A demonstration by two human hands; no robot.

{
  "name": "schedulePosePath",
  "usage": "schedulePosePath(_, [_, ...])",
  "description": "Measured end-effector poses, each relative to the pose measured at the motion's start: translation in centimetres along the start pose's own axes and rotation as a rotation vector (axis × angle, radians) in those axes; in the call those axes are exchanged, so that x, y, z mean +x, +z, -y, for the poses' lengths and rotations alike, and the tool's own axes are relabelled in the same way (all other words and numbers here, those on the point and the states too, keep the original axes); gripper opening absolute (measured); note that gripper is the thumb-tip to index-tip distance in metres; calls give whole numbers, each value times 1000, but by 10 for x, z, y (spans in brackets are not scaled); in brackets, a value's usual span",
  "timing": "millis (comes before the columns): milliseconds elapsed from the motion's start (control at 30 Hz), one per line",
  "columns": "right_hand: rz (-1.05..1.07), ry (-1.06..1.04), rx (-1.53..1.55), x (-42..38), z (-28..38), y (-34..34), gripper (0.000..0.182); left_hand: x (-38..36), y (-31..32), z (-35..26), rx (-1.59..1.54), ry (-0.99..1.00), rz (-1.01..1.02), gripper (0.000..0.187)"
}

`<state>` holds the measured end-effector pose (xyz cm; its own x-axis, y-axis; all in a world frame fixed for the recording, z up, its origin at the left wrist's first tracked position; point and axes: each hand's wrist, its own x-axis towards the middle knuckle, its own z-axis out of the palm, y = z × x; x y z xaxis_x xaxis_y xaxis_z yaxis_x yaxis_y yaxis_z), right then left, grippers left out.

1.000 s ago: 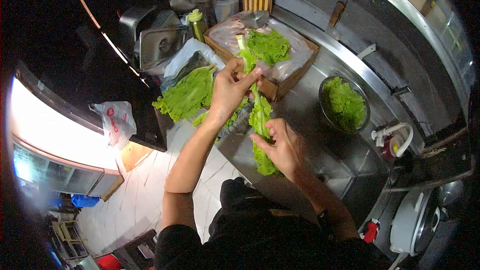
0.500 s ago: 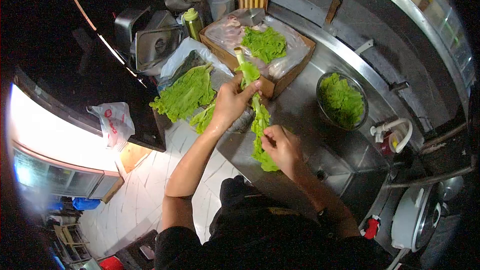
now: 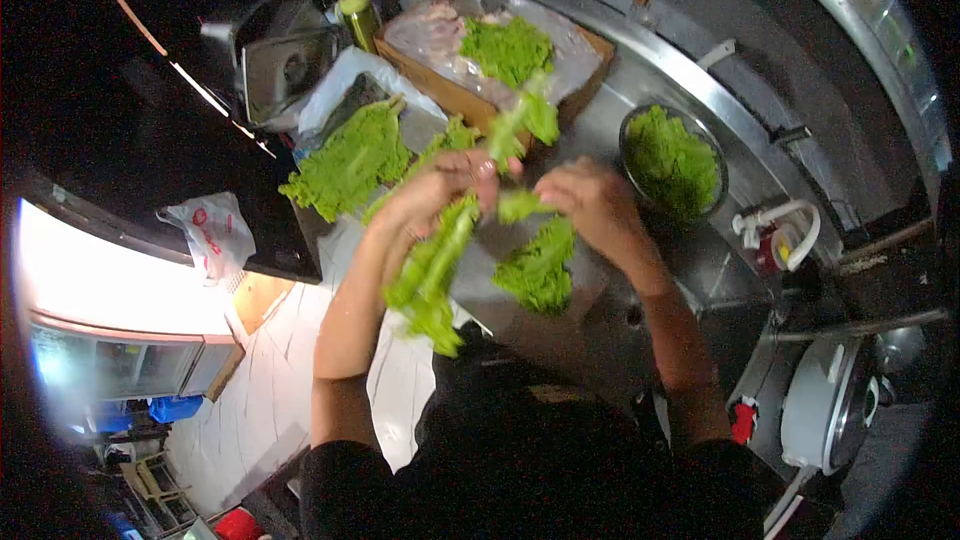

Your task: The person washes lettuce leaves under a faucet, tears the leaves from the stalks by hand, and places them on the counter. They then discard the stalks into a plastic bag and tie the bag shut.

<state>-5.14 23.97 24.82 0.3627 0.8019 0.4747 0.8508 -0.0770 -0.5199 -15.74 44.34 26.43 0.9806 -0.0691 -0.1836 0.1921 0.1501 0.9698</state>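
My left hand (image 3: 435, 192) is closed around a lettuce leaf (image 3: 432, 280); its green frill hangs toward me, and another leafy strip (image 3: 522, 120) sticks out beyond the fingers. My right hand (image 3: 592, 205) pinches a small lettuce piece (image 3: 520, 206), close beside the left; both are somewhat blurred. Below them on the steel counter lies a loose lettuce piece (image 3: 538, 268). Larger lettuce leaves (image 3: 350, 160) rest to the left. More lettuce (image 3: 672, 160) fills a round bowl (image 3: 722, 175) on the right.
A cardboard box (image 3: 435, 78) lined with clear plastic holds pinkish contents, with lettuce (image 3: 508, 50) on top. Behind stand a green bottle (image 3: 357, 20) and metal pans (image 3: 285, 65). A white tap (image 3: 790, 215) is at right, a lidded pot (image 3: 825, 405) lower right.
The long lettuce strip stretched between my hands is now in separate pieces. My right hand has moved up and away from me. A torn piece now lies on the counter. The view has shifted slightly.
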Motion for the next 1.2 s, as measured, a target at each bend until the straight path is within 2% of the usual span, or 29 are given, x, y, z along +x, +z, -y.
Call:
schedulePosePath(33, [-24,140,-3,-4,-7,1,10,-2,-3,4,-105,55,-65,27])
schedulePosePath(67, [-53,276,-10,-10,-14,1,9,-4,-10,6,81,117,-226,27])
schedulePosePath(100, [-50,286,-10,-15,-23,2,9,-5,-17,7,273,187,-385,27])
schedulePosePath(133, [-29,485,203,-21,-34,5,10,-8,-21,8,271,182,-380,27])
schedulePosePath(167, [-10,679,420,-28,-45,12,10,-12,-25,7,239,97,-465,27])
schedulePosePath(200, [-64,738,688,-38,-57,26,13,-14,-30,5,206,14,-549,26])
schedulePosePath(233, [-65,737,687,-48,-70,43,13,-16,-34,5,206,15,-548,26])
schedulePosePath(300, [-93,830,1378,-67,-91,77,18,-18,-40,9,104,-61,-477,25])
schedulePosePath(333, [-87,823,1380,-73,-95,98,18,-17,-40,12,135,-82,-477,24])
schedulePosePath(400, [-248,1099,1128,-71,-91,138,20,-15,-39,17,161,-77,-452,23])
schedulePosePath(433, [-236,1079,1138,-73,-90,145,20,-15,-39,16,184,-81,-419,23])
schedulePosePath(500, [-6,1135,571,-72,-85,148,24,-17,-31,8,161,-86,-413,22])
schedulePosePath(533, [-1,1116,579,-69,-84,148,24,-18,-33,9,139,-54,-397,23])
schedulePosePath(600, [73,1176,253,-56,-62,128,22,-22,-32,8,119,-18,-391,24])
schedulePosePath(633, [74,1164,258,-49,-50,120,22,-23,-30,6,117,3,-382,25])
schedulePosePath(700, [-209,787,341,-33,-19,100,18,-25,-23,1,119,28,-370,26])
schedulePosePath(733, [-213,782,339,-25,-1,88,18,-24,-18,-2,93,32,-372,26])
schedulePosePath(800, [-306,306,204,-10,32,70,20,-19,-10,-2,41,52,-358,24])
schedulePosePath(933, [-270,270,153,-6,38,69,20,-9,-3,-1,-1,65,-348,21])
schedulePosePath(1067, [-236,266,115,-2,41,49,16,-4,-4,5,355,185,-444,18])
schedulePosePath(1100, [-234,146,-24,4,43,38,14,-4,-3,4,503,212,-471,19])
schedulePosePath(1133, [-230,25,-163,9,43,30,13,-4,-2,4,502,211,-469,19])
schedulePosePath(1200, [-197,12,-146,14,40,22,11,-3,0,4,533,245,-468,20])
